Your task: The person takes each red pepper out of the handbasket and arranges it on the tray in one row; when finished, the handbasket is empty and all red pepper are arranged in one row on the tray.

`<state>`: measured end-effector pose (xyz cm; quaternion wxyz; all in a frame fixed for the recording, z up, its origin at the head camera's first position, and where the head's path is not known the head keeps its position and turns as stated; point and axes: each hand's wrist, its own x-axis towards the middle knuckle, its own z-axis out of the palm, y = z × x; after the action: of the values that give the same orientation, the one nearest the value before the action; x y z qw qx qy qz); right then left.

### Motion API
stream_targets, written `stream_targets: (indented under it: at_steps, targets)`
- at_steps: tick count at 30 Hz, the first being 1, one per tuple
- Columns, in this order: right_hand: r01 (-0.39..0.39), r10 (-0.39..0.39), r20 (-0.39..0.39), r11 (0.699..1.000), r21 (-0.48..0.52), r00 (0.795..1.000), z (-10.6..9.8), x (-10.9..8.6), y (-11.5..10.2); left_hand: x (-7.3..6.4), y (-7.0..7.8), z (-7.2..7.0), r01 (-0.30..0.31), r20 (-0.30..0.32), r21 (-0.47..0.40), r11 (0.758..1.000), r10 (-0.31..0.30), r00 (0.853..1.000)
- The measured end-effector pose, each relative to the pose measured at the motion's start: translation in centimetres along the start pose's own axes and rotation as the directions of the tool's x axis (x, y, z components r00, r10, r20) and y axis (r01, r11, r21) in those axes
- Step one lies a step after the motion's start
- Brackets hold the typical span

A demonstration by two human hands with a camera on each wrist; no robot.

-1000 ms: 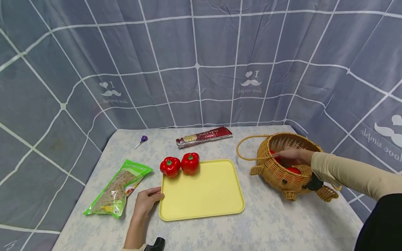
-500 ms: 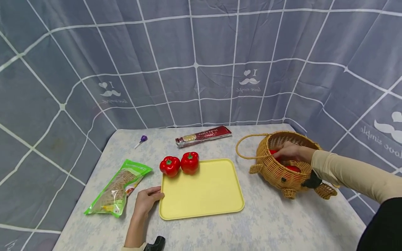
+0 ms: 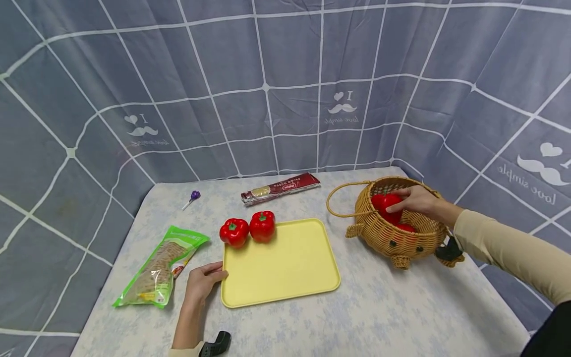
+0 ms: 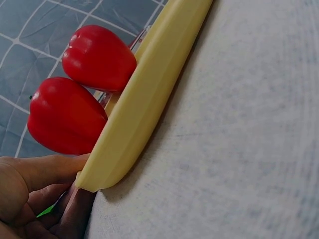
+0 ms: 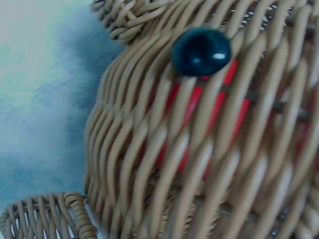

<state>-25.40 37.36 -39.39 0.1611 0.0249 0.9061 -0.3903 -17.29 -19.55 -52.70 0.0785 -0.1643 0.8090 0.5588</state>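
Observation:
My left hand [image 3: 199, 284] pinches the left rim of the yellow tray [image 3: 285, 267], its thumb against the rim and its fingers lower down in the left wrist view. Two red bell peppers stand at the tray's far left corner, the left one [image 3: 234, 232] beside the right one [image 3: 262, 226]. Over at the wicker basket [image 3: 383, 238], my right hand [image 3: 418, 201] grips a red bell pepper [image 3: 384, 202] inside the opening. Another red thing [image 3: 405, 227] lies lower in the basket, mostly hidden. The right wrist view shows only the weave [image 5: 149, 129], with red behind it.
A green-edged bag of brown food [image 3: 160, 267] lies left of the tray. Farther back are a purple lollipop [image 3: 195, 195] and a dark red packet [image 3: 281, 189]. The basket's handle [image 3: 332, 201] loops out leftward. A grid-patterned curtain [image 3: 294, 119] borders the table.
My right hand has risen in the basket, bringing the gripped bell pepper up into plainer sight. The head view has shifted slightly. My left hand stays at the tray's rim.

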Motion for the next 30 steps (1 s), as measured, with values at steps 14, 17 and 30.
stream_targets:
  at_steps: [14,17,30]
  targets:
    - [0.093,-0.067,-0.194,0.987,0.128,0.979,-2.9,-2.9,-2.7,0.4,-0.1,-0.1,-0.008,0.009,0.017,1.000,0.008,1.000]
    - [0.111,-0.075,-0.221,0.982,0.154,0.972,-2.9,-3.4,-3.6,0.4,-0.1,-0.3,-0.009,0.005,0.020,1.000,0.009,1.000]
    - [0.275,-0.213,-0.206,0.898,0.344,0.955,2.6,-3.9,-8.0,0.5,-0.4,0.0,-0.022,0.004,-0.003,1.000,0.022,1.000]
